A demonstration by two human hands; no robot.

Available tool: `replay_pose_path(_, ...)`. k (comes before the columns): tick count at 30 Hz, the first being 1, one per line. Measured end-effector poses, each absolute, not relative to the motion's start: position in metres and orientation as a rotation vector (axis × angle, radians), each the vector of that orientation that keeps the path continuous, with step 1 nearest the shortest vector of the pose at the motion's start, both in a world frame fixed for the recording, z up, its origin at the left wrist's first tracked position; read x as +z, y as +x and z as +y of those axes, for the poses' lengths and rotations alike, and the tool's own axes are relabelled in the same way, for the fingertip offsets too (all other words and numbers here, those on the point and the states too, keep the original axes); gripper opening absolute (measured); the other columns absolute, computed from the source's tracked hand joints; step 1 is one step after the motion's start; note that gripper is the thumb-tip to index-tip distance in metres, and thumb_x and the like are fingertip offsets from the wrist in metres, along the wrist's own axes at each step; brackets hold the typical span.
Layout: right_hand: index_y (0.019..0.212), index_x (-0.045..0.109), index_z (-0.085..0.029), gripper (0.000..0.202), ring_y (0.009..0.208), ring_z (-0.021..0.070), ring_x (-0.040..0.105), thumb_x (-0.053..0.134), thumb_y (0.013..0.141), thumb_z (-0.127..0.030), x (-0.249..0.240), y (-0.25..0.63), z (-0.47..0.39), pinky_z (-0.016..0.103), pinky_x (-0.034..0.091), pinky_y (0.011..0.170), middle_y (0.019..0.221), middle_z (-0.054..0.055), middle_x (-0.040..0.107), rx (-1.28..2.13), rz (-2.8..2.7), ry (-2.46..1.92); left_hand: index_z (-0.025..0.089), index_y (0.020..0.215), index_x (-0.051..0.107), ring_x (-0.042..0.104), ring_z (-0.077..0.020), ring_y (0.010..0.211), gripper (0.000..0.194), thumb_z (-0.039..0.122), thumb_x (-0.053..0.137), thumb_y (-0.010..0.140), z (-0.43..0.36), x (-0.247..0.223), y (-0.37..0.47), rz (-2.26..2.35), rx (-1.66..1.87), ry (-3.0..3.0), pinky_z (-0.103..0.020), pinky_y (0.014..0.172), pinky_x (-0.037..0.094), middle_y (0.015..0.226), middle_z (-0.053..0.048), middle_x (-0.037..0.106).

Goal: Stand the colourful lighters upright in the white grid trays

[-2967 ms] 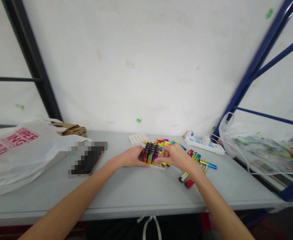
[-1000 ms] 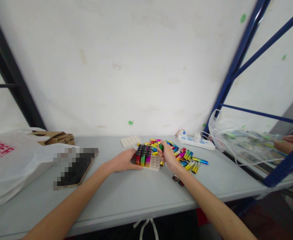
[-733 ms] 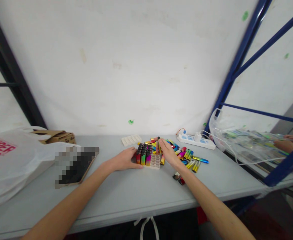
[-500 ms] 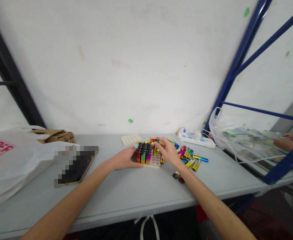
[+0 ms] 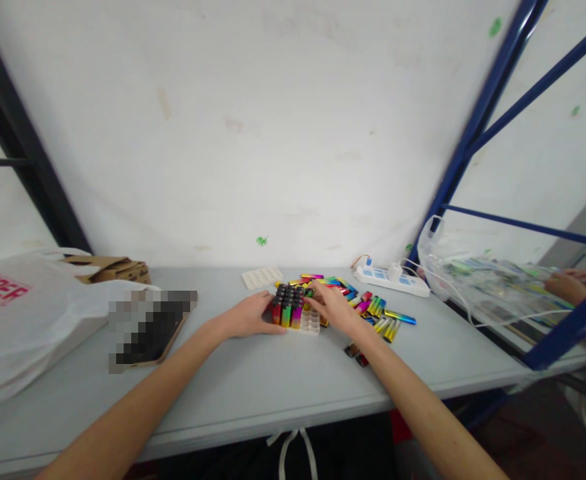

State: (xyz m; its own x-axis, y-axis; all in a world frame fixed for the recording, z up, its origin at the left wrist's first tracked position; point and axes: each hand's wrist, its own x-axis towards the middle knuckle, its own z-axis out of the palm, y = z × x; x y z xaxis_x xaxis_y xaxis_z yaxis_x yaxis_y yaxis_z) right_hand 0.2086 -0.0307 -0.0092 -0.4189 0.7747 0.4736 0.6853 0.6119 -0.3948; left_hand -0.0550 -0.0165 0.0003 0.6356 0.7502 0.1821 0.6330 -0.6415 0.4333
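A white tray with round-edged slots (image 5: 311,324) stands on the table, its left part filled with upright lighters (image 5: 287,308) with black tops and shiny rainbow bodies. My left hand (image 5: 251,316) grips the left side of this tray, thumb along the front and fingers behind. Over the tray's right part, my right hand (image 5: 333,305) has its fingers closed on a lighter (image 5: 309,293), mostly hidden by the fingers, standing beside the filled rows. Loose shiny lighters (image 5: 373,307) lie in a heap right of and behind my right hand.
Another white slotted tray (image 5: 263,278) lies near the wall. A power strip (image 5: 393,280) with cables sits at back right. A phone-like dark object (image 5: 157,333), cardboard (image 5: 117,269) and a white plastic bag (image 5: 47,327) are left. Another person's hand (image 5: 570,287) shows beyond the blue frame (image 5: 453,167).
My right hand has moved slightly left and down with the lighter, closer to the filled rows. My left hand stays at the tray.
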Motion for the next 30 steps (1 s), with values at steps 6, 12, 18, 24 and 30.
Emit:
replay_pose_path(6, 0.127, 0.061, -0.022, 0.034, 0.098, 0.0220, 0.067, 0.060, 0.096, -0.034, 0.008, 0.247, -0.033, 0.037, 0.052, 0.090, 0.111, 0.009, 0.072, 0.287, -2.242, -1.099, 0.016, 0.107, 0.065, 0.063, -0.0319, 0.098, 0.065, 0.069, 0.072, 0.069, -0.019, 0.004, -0.054, 1.145, 0.442, 2.548, -0.040, 0.090, 0.049, 0.107, -0.012, 0.067)
replay_pose_path(12, 0.112, 0.073, -0.022, 0.028, 0.117, 0.0243, 0.058, 0.060, 0.091, -0.011, 0.013, 0.266, -0.043, 0.043, 0.045, 0.105, 0.121, 0.011, 0.065, 0.118, -2.615, -1.032, 0.014, 0.107, 0.065, 0.062, -0.0333, 0.099, 0.067, 0.070, 0.070, 0.070, -0.019, 0.004, -0.055, 1.145, 0.429, 2.555, -0.043, 0.091, 0.050, 0.106, -0.013, 0.067)
replay_pose_path(18, 0.100, 0.076, -0.023, 0.016, 0.127, 0.0278, 0.050, 0.065, 0.091, -0.017, 0.018, 0.256, -0.048, 0.048, 0.038, 0.111, 0.128, 0.011, 0.060, -0.057, -2.721, -1.019, 0.017, 0.108, 0.066, 0.063, -0.0333, 0.100, 0.067, 0.070, 0.073, 0.067, -0.017, 0.001, -0.056, 1.128, 0.481, 2.528, -0.042, 0.092, 0.049, 0.110, -0.012, 0.068)
replay_pose_path(24, 0.111, 0.072, -0.023, 0.026, 0.091, 0.0222, 0.066, 0.052, 0.100, -0.038, 0.021, 0.273, -0.056, 0.036, 0.052, 0.087, 0.099, 0.006, 0.072, 0.366, -2.430, -1.003, 0.014, 0.107, 0.065, 0.062, -0.0343, 0.101, 0.067, 0.069, 0.072, 0.069, -0.019, 0.003, -0.055, 1.151, 0.432, 2.548, -0.044, 0.094, 0.049, 0.110, -0.014, 0.067)
replay_pose_path(30, 0.126, 0.063, -0.022, 0.041, 0.071, 0.0171, 0.061, 0.056, 0.095, -0.048, 0.024, 0.261, -0.051, 0.028, 0.049, 0.064, 0.092, 0.003, 0.071, 0.594, -1.906, -1.056, 0.017, 0.109, 0.065, 0.063, -0.0318, 0.099, 0.066, 0.070, 0.071, 0.069, -0.018, 0.002, -0.056, 1.108, 0.479, 2.543, -0.041, 0.089, 0.051, 0.108, -0.011, 0.067)
